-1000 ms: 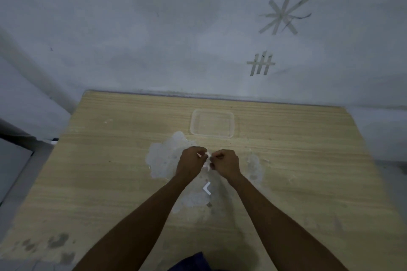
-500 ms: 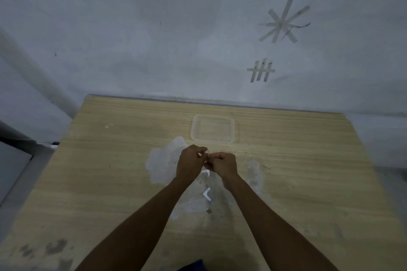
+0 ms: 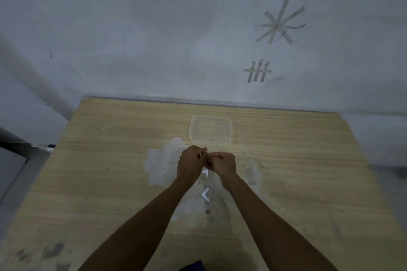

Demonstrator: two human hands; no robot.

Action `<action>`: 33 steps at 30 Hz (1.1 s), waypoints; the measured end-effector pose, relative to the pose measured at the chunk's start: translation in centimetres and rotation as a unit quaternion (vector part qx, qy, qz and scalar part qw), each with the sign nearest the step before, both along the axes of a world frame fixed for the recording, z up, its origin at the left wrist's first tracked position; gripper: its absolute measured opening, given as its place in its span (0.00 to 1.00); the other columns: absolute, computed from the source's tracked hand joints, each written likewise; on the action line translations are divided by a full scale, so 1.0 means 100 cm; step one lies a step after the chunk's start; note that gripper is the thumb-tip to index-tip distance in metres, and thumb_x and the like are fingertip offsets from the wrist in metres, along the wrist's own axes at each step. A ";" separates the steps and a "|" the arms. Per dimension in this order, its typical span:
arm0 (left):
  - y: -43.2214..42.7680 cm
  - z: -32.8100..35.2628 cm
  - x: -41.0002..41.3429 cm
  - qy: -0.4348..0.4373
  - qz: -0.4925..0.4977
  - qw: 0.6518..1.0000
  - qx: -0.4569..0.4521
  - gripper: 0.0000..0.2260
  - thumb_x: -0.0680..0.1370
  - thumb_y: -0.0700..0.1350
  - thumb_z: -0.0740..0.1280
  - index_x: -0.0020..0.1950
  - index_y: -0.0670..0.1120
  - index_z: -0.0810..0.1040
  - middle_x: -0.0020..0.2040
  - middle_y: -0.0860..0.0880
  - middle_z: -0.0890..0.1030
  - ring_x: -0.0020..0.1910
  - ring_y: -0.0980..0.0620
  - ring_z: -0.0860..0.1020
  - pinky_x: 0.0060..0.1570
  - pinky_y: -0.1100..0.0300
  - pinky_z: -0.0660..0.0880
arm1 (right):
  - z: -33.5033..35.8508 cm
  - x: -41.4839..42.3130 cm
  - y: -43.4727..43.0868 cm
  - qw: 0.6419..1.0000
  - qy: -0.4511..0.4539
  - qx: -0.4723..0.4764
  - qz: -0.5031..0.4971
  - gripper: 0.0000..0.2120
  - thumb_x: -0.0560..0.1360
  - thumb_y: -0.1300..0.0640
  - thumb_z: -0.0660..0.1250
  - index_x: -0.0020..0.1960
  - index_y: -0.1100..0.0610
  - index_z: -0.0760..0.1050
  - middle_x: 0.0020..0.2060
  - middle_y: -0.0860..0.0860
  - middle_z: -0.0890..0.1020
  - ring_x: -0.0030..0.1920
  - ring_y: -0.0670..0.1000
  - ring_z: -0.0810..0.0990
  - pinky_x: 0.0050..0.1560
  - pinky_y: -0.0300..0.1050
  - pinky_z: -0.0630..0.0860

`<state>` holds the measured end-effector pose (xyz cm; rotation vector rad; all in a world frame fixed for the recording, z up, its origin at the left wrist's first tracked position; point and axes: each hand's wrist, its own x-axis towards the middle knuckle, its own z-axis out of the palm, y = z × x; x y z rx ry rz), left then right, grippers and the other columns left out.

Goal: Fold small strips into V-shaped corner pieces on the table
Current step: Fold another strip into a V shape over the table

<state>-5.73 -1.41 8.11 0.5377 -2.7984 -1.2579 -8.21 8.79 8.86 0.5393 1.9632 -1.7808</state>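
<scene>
Nearby, a clear container [image 3: 211,130] sits beyond both hands [image 3: 207,164].

No legible text, brand or number anywhere. Wall [image 3: 154,28] carries two tape marks only: an asterisk-like star [image 3: 279,22] of crossed strips, and below it a hash-like mark [image 3: 257,71], three uprights crossed by one bar.

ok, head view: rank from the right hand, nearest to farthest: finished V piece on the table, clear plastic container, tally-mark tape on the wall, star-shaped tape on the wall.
From the right hand:
1. Finished V piece, on the table just below the hands, toward the person.
2. Clear plastic container, on the table beyond the hands.
3. Tally-mark tape, low on the wall, up and to the right.
4. Star-shaped tape, higher on the wall, above the tally marks.
</scene>
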 end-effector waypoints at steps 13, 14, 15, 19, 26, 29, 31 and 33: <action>-0.001 0.000 0.001 0.001 -0.004 1.000 -0.006 0.12 0.78 0.45 0.65 0.57 0.44 0.82 0.54 0.45 0.83 0.51 0.49 0.80 0.53 0.56 0.75 | -0.006 0.000 -0.001 1.000 0.000 0.024 0.001 0.17 0.70 0.71 0.66 0.29 0.54 0.82 0.32 0.54 0.84 0.35 0.54 0.85 0.39 0.45 0.83; -0.001 0.000 0.001 0.003 -0.004 1.000 -0.006 0.11 0.78 0.45 0.65 0.57 0.44 0.82 0.54 0.45 0.83 0.50 0.49 0.80 0.53 0.56 0.76 | -0.007 0.000 -0.002 1.000 0.000 0.024 0.002 0.17 0.70 0.71 0.66 0.29 0.54 0.82 0.32 0.55 0.84 0.36 0.54 0.85 0.40 0.45 0.84; -0.001 0.000 0.001 0.005 -0.005 1.000 -0.005 0.11 0.77 0.45 0.65 0.56 0.44 0.83 0.53 0.44 0.83 0.49 0.49 0.80 0.52 0.56 0.76 | -0.007 0.000 -0.002 1.000 0.001 0.025 0.005 0.17 0.70 0.71 0.66 0.30 0.54 0.82 0.33 0.55 0.84 0.37 0.55 0.85 0.41 0.46 0.84; -0.001 0.000 0.001 0.009 -0.021 1.000 -0.011 0.09 0.76 0.43 0.66 0.51 0.43 0.84 0.49 0.43 0.84 0.47 0.46 0.80 0.48 0.54 0.76 | -0.007 0.004 -0.002 0.999 0.009 0.037 0.023 0.12 0.71 0.72 0.65 0.36 0.60 0.83 0.36 0.58 0.84 0.39 0.56 0.84 0.41 0.46 0.83; -0.003 -0.002 0.004 -0.004 -0.034 0.999 -0.015 0.11 0.78 0.47 0.64 0.49 0.43 0.84 0.47 0.43 0.83 0.45 0.47 0.80 0.45 0.57 0.73 | -0.008 0.010 -0.002 0.999 0.017 0.029 0.037 0.11 0.73 0.72 0.63 0.45 0.64 0.83 0.37 0.59 0.83 0.34 0.52 0.80 0.32 0.37 0.77; -0.001 0.000 0.003 -0.009 -0.033 0.999 -0.024 0.10 0.78 0.46 0.64 0.48 0.44 0.84 0.47 0.44 0.83 0.44 0.49 0.80 0.45 0.57 0.74 | -0.009 0.009 -0.002 0.999 0.018 0.016 0.029 0.13 0.73 0.74 0.61 0.42 0.64 0.83 0.38 0.60 0.83 0.36 0.54 0.80 0.40 0.46 0.81; 0.001 0.002 0.002 -0.006 -0.029 0.999 -0.028 0.09 0.78 0.45 0.64 0.47 0.44 0.83 0.47 0.44 0.83 0.43 0.49 0.79 0.44 0.57 0.74 | -0.009 0.008 -0.002 1.000 0.017 0.008 0.021 0.14 0.73 0.74 0.61 0.42 0.64 0.83 0.39 0.60 0.83 0.36 0.55 0.81 0.43 0.48 0.81; 0.003 0.003 0.001 -0.004 -0.021 0.999 -0.028 0.09 0.77 0.45 0.64 0.46 0.44 0.83 0.46 0.44 0.82 0.42 0.49 0.79 0.43 0.57 0.74 | -0.009 0.007 -0.003 1.000 0.017 0.007 0.016 0.13 0.72 0.75 0.61 0.43 0.64 0.83 0.40 0.61 0.84 0.38 0.56 0.81 0.45 0.50 0.83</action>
